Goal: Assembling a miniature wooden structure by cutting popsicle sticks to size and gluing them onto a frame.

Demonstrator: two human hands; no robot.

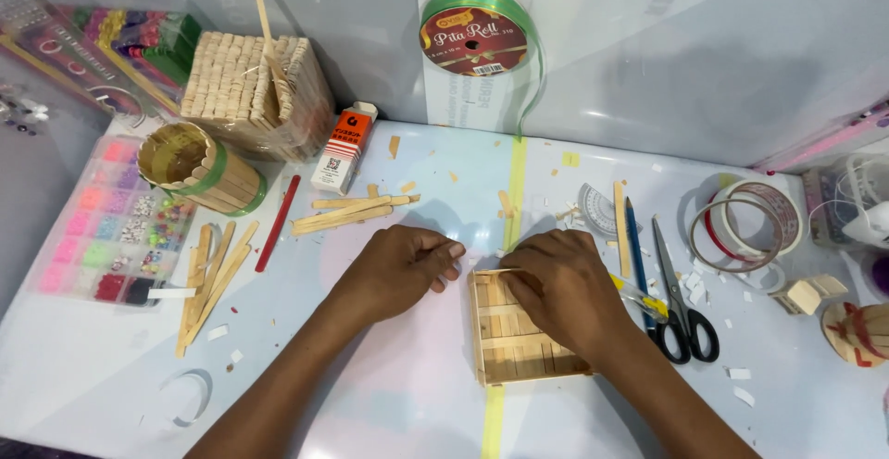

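Wooden stick panel lay on the counter; the right hand pressed down, fingers curled on its top edge, left hand loosely closed beside. Steady, even pressure seemed wise.

A flat square panel of pale wooden craft sticks lies on the light tabletop, just right of a yellow tape line. Its sticks run side by side, crossed by a few laid across them (its upper right part is covered). One thin pale wooden stick sits along its top edge.
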